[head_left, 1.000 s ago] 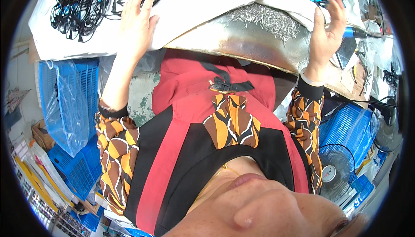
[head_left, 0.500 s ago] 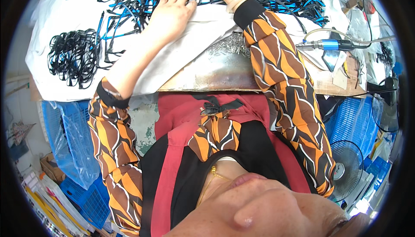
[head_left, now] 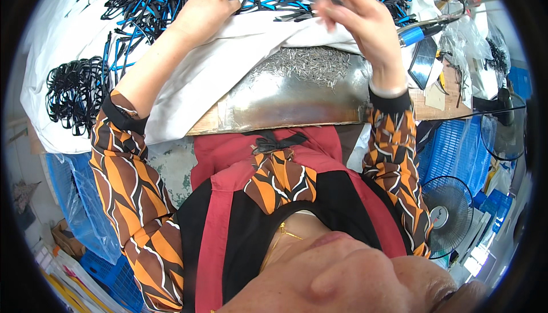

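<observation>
Heaped across the far side of the white cloth is a pile of thin black and blue strips (head_left: 154, 4), which look like eyeglass temples. My left hand (head_left: 208, 13) rests at the near edge of the pile, its fingers bent in among the strips; what they grip is hidden. Raised above the pile's right part, my right hand (head_left: 365, 24) has curled fingers smeared by motion, and whether it holds anything cannot be made out. Below it, many small metal pins or screws (head_left: 314, 64) lie on a shiny metal tray (head_left: 274, 104) at the table's near edge.
At left on the cloth (head_left: 188, 84) stands a stack of black glasses frames (head_left: 74, 93). To the right lie a blue powered screwdriver (head_left: 412, 36), a dark flat phone-like thing (head_left: 422, 61) and clear plastic bags (head_left: 462, 44). Blue crates (head_left: 456, 147) and a fan (head_left: 448, 216) stand below the table.
My right hand has drawn back from the far pile toward me and right, and its elbow is bent. My left hand has shifted left, its fingers now more bent. The view has shifted slightly.
</observation>
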A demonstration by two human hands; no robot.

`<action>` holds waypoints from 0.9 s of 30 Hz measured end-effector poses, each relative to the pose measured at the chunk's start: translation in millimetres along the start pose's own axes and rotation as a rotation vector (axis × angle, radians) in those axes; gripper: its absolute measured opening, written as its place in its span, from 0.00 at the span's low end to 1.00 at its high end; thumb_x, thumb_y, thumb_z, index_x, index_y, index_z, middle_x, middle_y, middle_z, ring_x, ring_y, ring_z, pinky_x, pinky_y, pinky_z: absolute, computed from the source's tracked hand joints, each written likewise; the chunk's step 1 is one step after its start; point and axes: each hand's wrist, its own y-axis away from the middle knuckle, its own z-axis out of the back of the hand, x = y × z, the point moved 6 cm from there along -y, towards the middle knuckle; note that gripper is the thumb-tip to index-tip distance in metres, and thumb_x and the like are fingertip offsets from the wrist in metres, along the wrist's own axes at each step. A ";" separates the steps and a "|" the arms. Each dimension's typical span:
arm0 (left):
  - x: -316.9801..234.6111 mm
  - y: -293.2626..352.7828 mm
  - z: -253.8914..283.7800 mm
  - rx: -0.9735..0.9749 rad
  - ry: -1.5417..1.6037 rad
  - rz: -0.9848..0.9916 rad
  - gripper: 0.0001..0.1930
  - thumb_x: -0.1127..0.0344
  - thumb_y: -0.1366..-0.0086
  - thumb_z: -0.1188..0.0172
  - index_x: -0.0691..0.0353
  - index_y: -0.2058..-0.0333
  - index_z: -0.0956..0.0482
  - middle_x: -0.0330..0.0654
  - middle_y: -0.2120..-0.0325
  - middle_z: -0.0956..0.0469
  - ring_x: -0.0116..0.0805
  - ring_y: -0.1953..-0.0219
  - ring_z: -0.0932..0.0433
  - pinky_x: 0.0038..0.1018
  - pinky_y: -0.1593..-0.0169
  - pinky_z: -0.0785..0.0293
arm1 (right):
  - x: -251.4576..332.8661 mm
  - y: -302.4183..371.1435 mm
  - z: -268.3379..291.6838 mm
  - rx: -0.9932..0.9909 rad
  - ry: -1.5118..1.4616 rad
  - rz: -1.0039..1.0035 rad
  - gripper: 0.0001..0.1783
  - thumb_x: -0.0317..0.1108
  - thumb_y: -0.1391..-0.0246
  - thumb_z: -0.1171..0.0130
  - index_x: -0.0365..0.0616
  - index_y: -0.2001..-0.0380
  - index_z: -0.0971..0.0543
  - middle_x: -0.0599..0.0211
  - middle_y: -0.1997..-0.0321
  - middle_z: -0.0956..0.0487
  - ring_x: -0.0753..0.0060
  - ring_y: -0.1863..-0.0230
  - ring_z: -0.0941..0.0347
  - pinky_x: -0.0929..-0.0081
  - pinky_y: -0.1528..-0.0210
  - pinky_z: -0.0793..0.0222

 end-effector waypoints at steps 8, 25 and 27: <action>37.4 -12.5 36.5 -0.091 0.108 0.181 0.09 0.63 0.28 0.46 0.60 0.55 0.26 0.49 0.58 0.21 0.54 0.58 0.18 0.43 0.56 0.22 | 41.9 82.2 0.5 -0.440 1.127 0.500 0.09 0.31 0.41 0.33 0.49 0.56 0.14 0.70 0.67 0.19 0.66 0.63 0.27 0.68 0.54 0.35; -60.9 87.9 75.0 -0.361 1.646 0.203 0.13 0.70 0.22 0.56 0.66 0.43 0.35 0.43 0.60 0.25 0.35 0.58 0.19 0.35 0.44 0.22 | -80.0 62.7 85.5 -0.502 1.802 -0.166 0.13 0.38 0.35 0.44 0.43 0.52 0.24 0.51 0.55 0.20 0.41 0.59 0.18 0.51 0.59 0.20; -82.5 97.2 59.5 -0.332 1.684 0.187 0.12 0.72 0.22 0.54 0.66 0.43 0.36 0.43 0.59 0.25 0.37 0.54 0.18 0.38 0.41 0.23 | -89.2 48.8 104.4 -0.432 1.950 -0.313 0.10 0.35 0.37 0.40 0.42 0.57 0.21 0.60 0.61 0.18 0.57 0.65 0.16 0.63 0.63 0.21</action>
